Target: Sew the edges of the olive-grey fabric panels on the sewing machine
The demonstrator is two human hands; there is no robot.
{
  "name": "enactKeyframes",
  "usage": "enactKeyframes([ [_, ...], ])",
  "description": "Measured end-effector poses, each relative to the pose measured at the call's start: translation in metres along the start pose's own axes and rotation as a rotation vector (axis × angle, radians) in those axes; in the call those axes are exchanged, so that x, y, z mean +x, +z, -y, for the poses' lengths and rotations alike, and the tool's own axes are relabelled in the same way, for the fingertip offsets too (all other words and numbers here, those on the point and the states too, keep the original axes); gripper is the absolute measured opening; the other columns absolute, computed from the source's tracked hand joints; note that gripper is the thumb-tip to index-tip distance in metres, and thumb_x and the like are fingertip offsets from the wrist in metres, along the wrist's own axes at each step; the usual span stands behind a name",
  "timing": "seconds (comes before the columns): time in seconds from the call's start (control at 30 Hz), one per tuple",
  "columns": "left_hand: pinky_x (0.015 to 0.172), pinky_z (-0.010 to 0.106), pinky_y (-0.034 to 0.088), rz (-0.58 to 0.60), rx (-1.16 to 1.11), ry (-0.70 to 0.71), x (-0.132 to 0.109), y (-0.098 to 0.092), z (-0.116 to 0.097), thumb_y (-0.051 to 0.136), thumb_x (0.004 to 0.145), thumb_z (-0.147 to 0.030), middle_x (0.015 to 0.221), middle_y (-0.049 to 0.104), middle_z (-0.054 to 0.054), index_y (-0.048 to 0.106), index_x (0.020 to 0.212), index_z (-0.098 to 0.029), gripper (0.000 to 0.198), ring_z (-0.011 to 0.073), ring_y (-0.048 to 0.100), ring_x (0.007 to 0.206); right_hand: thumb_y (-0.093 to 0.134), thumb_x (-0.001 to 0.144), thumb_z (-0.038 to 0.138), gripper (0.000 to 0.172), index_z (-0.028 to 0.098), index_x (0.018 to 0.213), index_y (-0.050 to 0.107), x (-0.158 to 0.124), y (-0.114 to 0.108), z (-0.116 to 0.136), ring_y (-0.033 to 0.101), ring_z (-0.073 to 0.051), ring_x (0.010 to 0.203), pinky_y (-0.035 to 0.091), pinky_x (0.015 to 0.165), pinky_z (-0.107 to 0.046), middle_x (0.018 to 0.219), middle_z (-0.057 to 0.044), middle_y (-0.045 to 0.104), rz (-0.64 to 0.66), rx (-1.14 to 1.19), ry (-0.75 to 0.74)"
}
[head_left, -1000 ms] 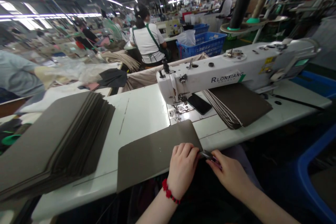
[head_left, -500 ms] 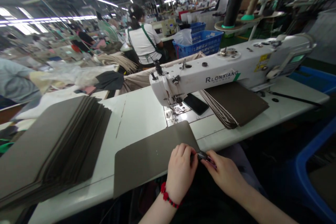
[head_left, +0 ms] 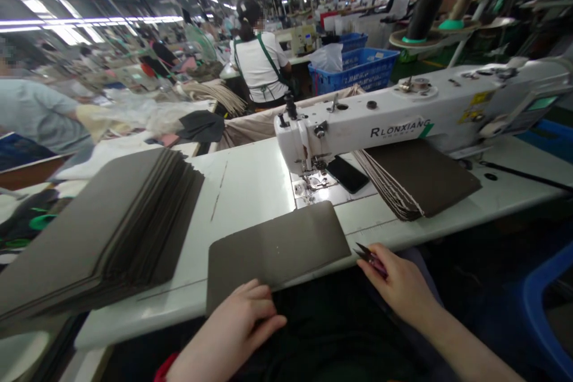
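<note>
A flat grey-brown panel [head_left: 282, 245] with rounded corners lies at the table's front edge, below the needle area of the sewing machine [head_left: 358, 125]. My left hand [head_left: 242, 322] is at its near lower edge, fingers loosely bent and thumb stretched out apart from them. Whether the fingertips touch the panel I cannot tell. To the right of the panel, my right hand [head_left: 398, 280] is closed around purple-handled thread snips [head_left: 370, 258], their dark blades pointing left with the tips apart.
A thick stack of similar panels [head_left: 111, 221] stands on the left. Another bundle of panels [head_left: 421, 176] lies under the machine arm, beside a black phone [head_left: 348, 174]. A blue bin [head_left: 532, 286] is at lower right. Co-workers [head_left: 259, 65] sit beyond the table.
My left hand has moved left and down along the panel, away from the snips. My right hand has drawn the snips off the panel's right edge. The view has shifted slightly left.
</note>
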State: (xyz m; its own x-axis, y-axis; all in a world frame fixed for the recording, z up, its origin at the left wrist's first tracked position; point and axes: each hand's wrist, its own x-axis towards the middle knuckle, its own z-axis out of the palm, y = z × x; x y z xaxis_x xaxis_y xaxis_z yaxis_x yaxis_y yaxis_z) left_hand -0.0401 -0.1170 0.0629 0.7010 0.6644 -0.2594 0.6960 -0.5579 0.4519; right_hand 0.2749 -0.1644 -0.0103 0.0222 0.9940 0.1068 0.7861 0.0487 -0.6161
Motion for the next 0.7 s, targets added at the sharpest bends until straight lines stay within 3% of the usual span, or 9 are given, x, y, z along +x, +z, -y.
enactKeyframes([
  [0.1, 0.089, 0.039, 0.047, -0.189, 0.115, -0.168, -0.038, -0.001, 0.037, 0.059, 0.088, -0.037, 0.105, 0.06, 0.005, 0.061, 0.091, -0.024, 0.013, 0.0256, 0.053, 0.105, 0.053, 0.09, 0.045, 0.032, 0.025, 0.115, 0.055, 0.01, 0.0, 0.002, 0.066, -0.021, 0.087, 0.05, 0.07, -0.03, 0.106, -0.005, 0.065, -0.002, -0.102, -0.118],
  [0.17, 0.104, 0.05, 0.037, -0.336, 0.209, -0.246, -0.053, 0.006, 0.061, 0.066, 0.081, -0.034, 0.136, 0.048, 0.008, 0.054, 0.123, -0.027, 0.044, 0.032, 0.039, 0.129, 0.056, 0.088, 0.044, 0.041, 0.028, 0.125, 0.054, 0.018, 0.001, 0.006, 0.067, -0.022, 0.086, 0.052, 0.069, -0.031, 0.12, -0.006, 0.06, 0.019, -0.188, -0.18],
  [0.23, 0.111, 0.057, 0.025, -0.372, 0.243, -0.278, -0.063, 0.013, 0.083, 0.063, 0.081, -0.028, 0.15, 0.034, 0.006, 0.037, 0.141, -0.031, 0.066, 0.0327, 0.025, 0.139, 0.057, 0.086, 0.039, 0.044, 0.032, 0.13, 0.052, 0.026, 0.001, 0.009, 0.068, -0.021, 0.084, 0.054, 0.068, -0.033, 0.133, -0.004, 0.054, 0.055, -0.241, -0.217],
  [0.3, 0.113, 0.056, 0.021, -0.35, 0.183, -0.273, -0.071, 0.017, 0.101, 0.054, 0.085, -0.023, 0.15, 0.035, 0.003, 0.036, 0.143, -0.034, 0.061, 0.0288, 0.025, 0.141, 0.055, 0.087, 0.033, 0.042, 0.034, 0.129, 0.054, 0.031, 0.001, 0.01, 0.069, -0.02, 0.084, 0.055, 0.069, -0.034, 0.142, 0.0, 0.047, 0.106, -0.237, -0.245],
  [0.37, 0.115, 0.054, 0.019, -0.367, 0.061, -0.235, -0.078, 0.016, 0.111, 0.046, 0.089, -0.022, 0.143, 0.046, 0.0, 0.049, 0.134, -0.036, 0.047, 0.0245, 0.033, 0.138, 0.053, 0.087, 0.026, 0.039, 0.034, 0.125, 0.056, 0.035, 0.0, 0.01, 0.069, -0.02, 0.088, 0.056, 0.075, -0.035, 0.143, 0.002, 0.048, 0.153, -0.196, -0.279],
  [0.47, 0.116, 0.05, 0.02, -0.475, -0.153, -0.208, -0.085, 0.004, 0.109, 0.046, 0.093, -0.028, 0.125, 0.062, -0.002, 0.064, 0.116, -0.035, 0.03, 0.0223, 0.044, 0.131, 0.05, 0.084, 0.018, 0.036, 0.032, 0.116, 0.061, 0.038, -0.004, 0.009, 0.067, -0.02, 0.096, 0.053, 0.083, -0.035, 0.138, 0.002, 0.053, 0.175, -0.097, -0.33],
  [0.53, 0.113, 0.045, 0.029, -0.55, -0.291, -0.246, -0.086, -0.007, 0.096, 0.048, 0.093, -0.032, 0.118, 0.066, -0.001, 0.067, 0.109, -0.031, 0.024, 0.0228, 0.047, 0.127, 0.05, 0.085, 0.019, 0.028, 0.029, 0.108, 0.062, 0.04, -0.01, 0.01, 0.064, -0.021, 0.102, 0.051, 0.088, -0.034, 0.134, 0.0, 0.057, 0.145, 0.029, -0.328],
  [0.63, 0.096, 0.035, 0.046, -0.691, -0.416, -0.336, -0.08, -0.024, 0.072, 0.051, 0.092, -0.038, 0.101, 0.068, 0.003, 0.067, 0.096, -0.024, 0.021, 0.0235, 0.059, 0.107, 0.053, 0.088, 0.032, 0.018, 0.025, 0.103, 0.06, 0.046, -0.024, 0.015, 0.063, -0.021, 0.101, 0.05, 0.087, -0.031, 0.113, -0.004, 0.066, 0.056, 0.25, -0.201],
  [0.7, 0.083, 0.029, 0.049, -0.778, -0.503, -0.367, -0.072, -0.033, 0.059, 0.054, 0.091, -0.041, 0.088, 0.067, 0.002, 0.065, 0.093, -0.022, 0.022, 0.0208, 0.062, 0.089, 0.055, 0.087, 0.041, 0.022, 0.024, 0.101, 0.06, 0.05, -0.034, 0.019, 0.064, -0.02, 0.088, 0.052, 0.078, -0.028, 0.095, -0.003, 0.068, 0.004, 0.345, -0.085],
])
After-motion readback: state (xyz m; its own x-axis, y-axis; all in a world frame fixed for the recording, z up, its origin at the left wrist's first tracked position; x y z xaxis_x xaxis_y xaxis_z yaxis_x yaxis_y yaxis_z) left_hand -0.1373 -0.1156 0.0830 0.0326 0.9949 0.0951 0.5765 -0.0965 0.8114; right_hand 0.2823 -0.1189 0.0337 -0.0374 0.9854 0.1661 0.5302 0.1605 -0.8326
